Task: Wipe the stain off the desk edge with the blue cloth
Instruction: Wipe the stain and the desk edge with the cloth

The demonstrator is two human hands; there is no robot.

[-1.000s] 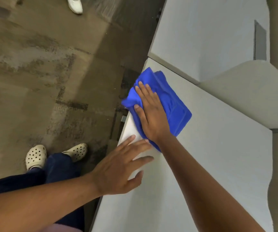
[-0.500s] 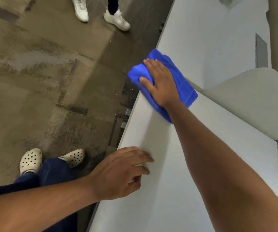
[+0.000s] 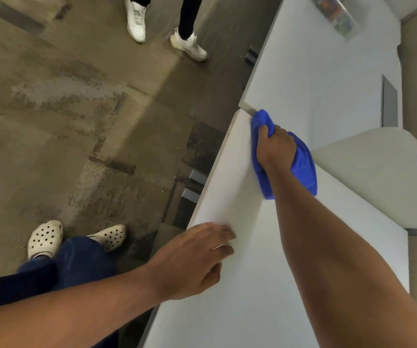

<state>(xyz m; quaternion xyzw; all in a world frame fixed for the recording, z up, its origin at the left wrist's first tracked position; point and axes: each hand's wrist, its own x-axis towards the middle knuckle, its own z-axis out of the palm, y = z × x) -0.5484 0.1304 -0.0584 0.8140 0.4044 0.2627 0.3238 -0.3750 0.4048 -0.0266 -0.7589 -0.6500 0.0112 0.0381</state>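
Since half a second ago, my right hand (image 3: 276,146) has pulled the cloth (image 3: 303,167) in from the surface's left edge, so it no longer hangs over the lip and sits fully on top. Back then the fingers lay flat on it; now they curl into the fabric, bunching it in a closed grip, with blue showing at the far tip, along the left of the hand and out to the right of the wrist. The cloth's far end lies against the step where a second, higher white slab (image 3: 315,71) begins. To its right a pale curved partition (image 3: 378,167) rises.

My left hand (image 3: 192,259) rests on the surface (image 3: 252,285) at its near left edge, about where it was, fingers loosely bent and slightly apart, holding nothing, well apart from the cloth.

No stain is visible to me on the white top.

Down on the mottled carpet (image 3: 64,109) to the left, my clogs (image 3: 45,238) and dark trousers show, and at the far side stand another person's white shoes (image 3: 188,45), now in fuller view.
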